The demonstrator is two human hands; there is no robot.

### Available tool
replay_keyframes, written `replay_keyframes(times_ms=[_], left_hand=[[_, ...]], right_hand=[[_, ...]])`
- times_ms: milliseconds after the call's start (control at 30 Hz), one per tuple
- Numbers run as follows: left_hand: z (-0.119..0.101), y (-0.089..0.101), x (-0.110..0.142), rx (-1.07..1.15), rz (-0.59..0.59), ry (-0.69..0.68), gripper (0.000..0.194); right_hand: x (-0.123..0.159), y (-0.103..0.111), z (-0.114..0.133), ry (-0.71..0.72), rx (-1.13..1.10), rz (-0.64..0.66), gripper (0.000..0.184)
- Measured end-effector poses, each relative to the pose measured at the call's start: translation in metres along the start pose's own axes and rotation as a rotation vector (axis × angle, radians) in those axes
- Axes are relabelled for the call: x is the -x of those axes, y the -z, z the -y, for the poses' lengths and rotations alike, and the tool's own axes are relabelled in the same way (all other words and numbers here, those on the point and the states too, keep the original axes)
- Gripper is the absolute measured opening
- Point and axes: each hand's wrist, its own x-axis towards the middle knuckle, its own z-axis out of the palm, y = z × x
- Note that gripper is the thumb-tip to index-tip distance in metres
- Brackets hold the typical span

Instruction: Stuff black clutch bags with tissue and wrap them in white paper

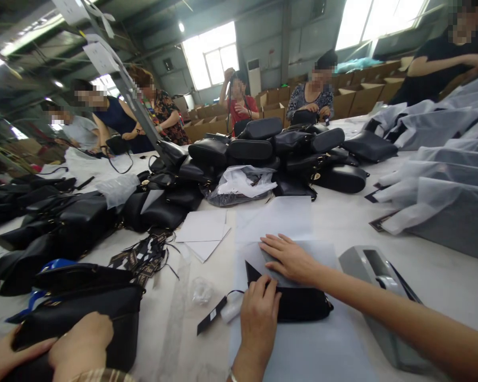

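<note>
A small black bag [305, 306] lies on a translucent plastic sheet [298, 345] in front of me. My left hand [259, 310] has its fingers bent over the bag's left end, gripping it. Flat and with fingers stretched out, my right hand [290, 258] presses on a greyish layer just beyond the bag; a pointed black corner [252, 272] sticks out beside it. Left of my left hand, a black hang tag [212, 315] on a cord rests on the table. What lies under my palms is hidden.
A grey tape dispenser [386, 307] stands right of my arm. White cards [203, 233], loose tags [143, 254] and heaped black bags [250, 151] lie around. Wrapped bags [454, 196] line the right. At left, a co-worker's hands [82, 339] rest on another black bag [119, 329].
</note>
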Motion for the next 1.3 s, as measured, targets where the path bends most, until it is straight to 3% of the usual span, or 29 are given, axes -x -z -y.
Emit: replay_keyframes(times_ms=[167, 267, 433, 600, 667, 767, 833, 1033, 1200, 1300], left_hand=[[0.001, 0.014, 0.012, 0.211, -0.183, -0.014, 0.036], [0.004, 0.027, 0.004, 0.268, -0.244, 0.017, 0.039], [0.01, 0.03, -0.025, 0.245, -0.09, 0.02, 0.039], [0.024, 0.012, -0.027, 0.193, 0.084, -0.047, 0.033], [0.03, 0.007, -0.02, 0.172, 0.084, -0.086, 0.034], [0.033, 0.003, -0.009, 0.09, 0.069, -0.119, 0.04], [0.028, 0.002, -0.005, 0.0, 0.059, -0.122, 0.041], [0.009, 0.005, 0.002, -0.044, 0.185, -0.27, 0.042], [0.012, 0.004, 0.009, 0.003, 0.263, -0.251, 0.042], [0.016, 0.003, 0.011, 0.022, 0.28, -0.248, 0.041]], right_hand=[[0.011, -0.012, 0.025, 0.122, 0.023, 0.036, 0.042], [0.019, -0.02, 0.038, 0.181, -0.023, 0.036, 0.043], [0.037, -0.036, 0.058, 0.21, -0.095, -0.056, 0.034], [0.068, -0.024, 0.066, 0.302, -0.151, -0.047, 0.033], [0.084, -0.016, 0.062, 0.213, -0.113, -0.123, 0.033], [0.103, -0.012, 0.051, -0.054, 0.034, -0.244, 0.04], [0.109, -0.016, 0.044, -0.139, 0.109, -0.215, 0.047], [0.118, -0.02, 0.046, -0.146, 0.129, -0.112, 0.044], [0.159, -0.01, 0.076, -0.109, -0.026, -0.099, 0.033], [0.191, -0.012, 0.102, -0.083, -0.181, -0.033, 0.037]])
